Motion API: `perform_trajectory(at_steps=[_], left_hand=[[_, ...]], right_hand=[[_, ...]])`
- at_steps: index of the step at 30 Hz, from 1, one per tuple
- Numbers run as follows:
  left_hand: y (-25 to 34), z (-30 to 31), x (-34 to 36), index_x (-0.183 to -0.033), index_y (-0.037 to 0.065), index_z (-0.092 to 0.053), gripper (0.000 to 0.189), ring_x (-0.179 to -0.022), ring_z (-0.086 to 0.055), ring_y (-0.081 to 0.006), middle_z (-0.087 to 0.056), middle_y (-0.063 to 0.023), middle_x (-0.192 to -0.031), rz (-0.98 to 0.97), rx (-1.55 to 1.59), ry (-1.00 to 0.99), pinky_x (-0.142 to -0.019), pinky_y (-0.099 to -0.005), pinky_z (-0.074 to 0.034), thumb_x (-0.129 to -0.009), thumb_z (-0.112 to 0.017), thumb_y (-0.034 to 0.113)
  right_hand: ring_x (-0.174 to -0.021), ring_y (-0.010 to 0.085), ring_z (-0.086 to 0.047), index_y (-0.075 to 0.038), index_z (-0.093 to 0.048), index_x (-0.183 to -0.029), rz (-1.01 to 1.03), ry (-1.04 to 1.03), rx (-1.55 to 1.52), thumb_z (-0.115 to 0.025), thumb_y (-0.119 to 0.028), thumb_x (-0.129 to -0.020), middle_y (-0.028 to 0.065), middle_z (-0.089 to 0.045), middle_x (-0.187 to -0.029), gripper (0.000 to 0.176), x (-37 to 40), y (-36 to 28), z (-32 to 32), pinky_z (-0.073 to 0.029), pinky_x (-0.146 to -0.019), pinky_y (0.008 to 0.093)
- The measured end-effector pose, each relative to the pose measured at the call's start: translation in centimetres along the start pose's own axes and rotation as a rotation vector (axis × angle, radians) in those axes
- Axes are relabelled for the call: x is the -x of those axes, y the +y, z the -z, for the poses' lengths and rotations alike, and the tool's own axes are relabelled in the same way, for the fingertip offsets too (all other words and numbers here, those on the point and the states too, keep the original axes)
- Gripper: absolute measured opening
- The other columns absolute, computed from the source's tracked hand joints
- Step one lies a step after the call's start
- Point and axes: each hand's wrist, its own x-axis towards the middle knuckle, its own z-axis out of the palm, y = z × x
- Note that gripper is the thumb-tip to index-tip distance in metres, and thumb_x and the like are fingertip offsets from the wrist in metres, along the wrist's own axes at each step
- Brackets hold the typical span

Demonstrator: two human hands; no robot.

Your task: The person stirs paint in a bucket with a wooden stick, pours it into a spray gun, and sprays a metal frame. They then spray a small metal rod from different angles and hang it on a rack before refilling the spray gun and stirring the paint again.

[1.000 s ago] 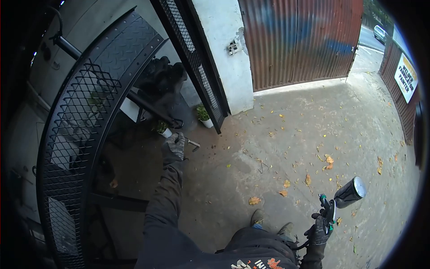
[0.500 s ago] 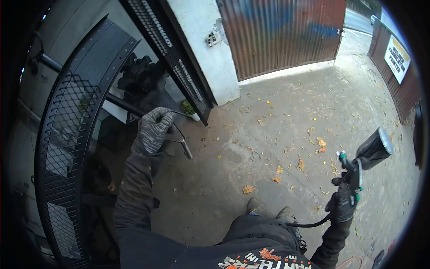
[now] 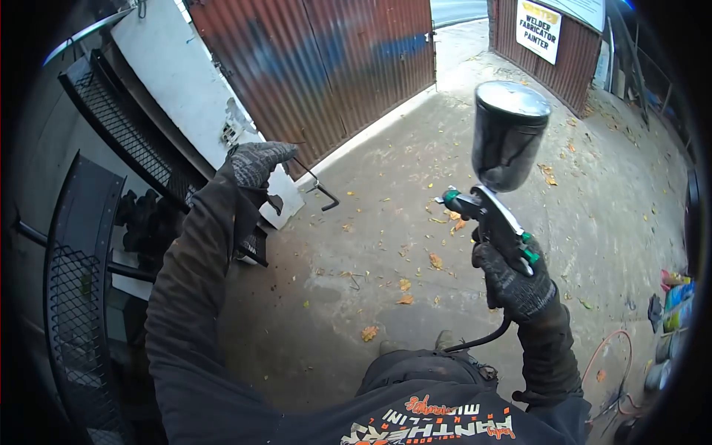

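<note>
My right hand, in a grey glove, is wrapped round the handle of a spray gun. The gun's dark cup with a silvery lid sits on top, and a black hose runs from the handle towards my waist. My gloved left hand is closed on a thin wire, held out at the left. From the wire hangs a small bent dark metal rod. Gun and rod are well apart. The fingertips of my left hand are partly hidden.
Black mesh-panelled metal frames stand close on my left, beside a white pillar. A rusty corrugated gate rises ahead. Fallen leaves lie on the concrete. At the right are several cans and a reddish hose.
My view has turned to the right. The spray gun has been raised and brought inward, its cup now more upright. My left hand with the wire and rod is lifted higher and further from my body.
</note>
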Motion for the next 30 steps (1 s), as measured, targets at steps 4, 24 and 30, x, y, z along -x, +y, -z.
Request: perform_trajectory(at_steps=[4, 24, 30], left_hand=[[0.7, -2.8, -5.9, -0.118, 0.003, -0.073, 0.030, -0.084, -0.067, -0.0101, -0.076, -0.0051, -0.090, -0.178, -0.268, 0.013, -0.079, -0.0278, -0.056, -0.095, -0.072, 0.021], [0.2, -10.6, -7.5, -0.109, 0.004, -0.077, 0.027, -0.096, -0.072, -0.0141, -0.077, -0.0097, -0.105, -0.126, -0.532, -0.025, -0.087, -0.0298, -0.056, -0.088, -0.079, 0.021], [-0.8, -8.9, -8.7, -0.106, 0.005, -0.078, 0.023, -0.087, -0.070, -0.0130, -0.077, -0.0045, -0.097, -0.319, -0.453, -0.061, -0.079, -0.0294, -0.056, -0.086, -0.079, 0.018]], right_hand=[[-0.057, 0.0090, -0.059, 0.001, -0.063, -0.117, 0.008, -0.040, 0.035, -0.071, -0.018, -0.095, 0.0030, -0.066, -0.080, 0.030, -1.5, -1.8, -0.2, -0.047, -0.049, 0.0258], [-0.092, 0.0397, -0.065, -0.001, -0.059, -0.111, -0.010, -0.140, 0.296, -0.067, -0.028, -0.097, 0.0222, -0.065, -0.098, 0.032, -3.2, 1.1, -2.3, -0.051, -0.080, 0.0454], [-0.086, 0.0269, -0.066, 0.000, -0.059, -0.114, -0.171, -0.049, 0.245, -0.072, -0.022, -0.095, 0.0164, -0.066, -0.099, 0.032, -0.5, 3.1, -0.1, -0.053, -0.079, 0.0383]])
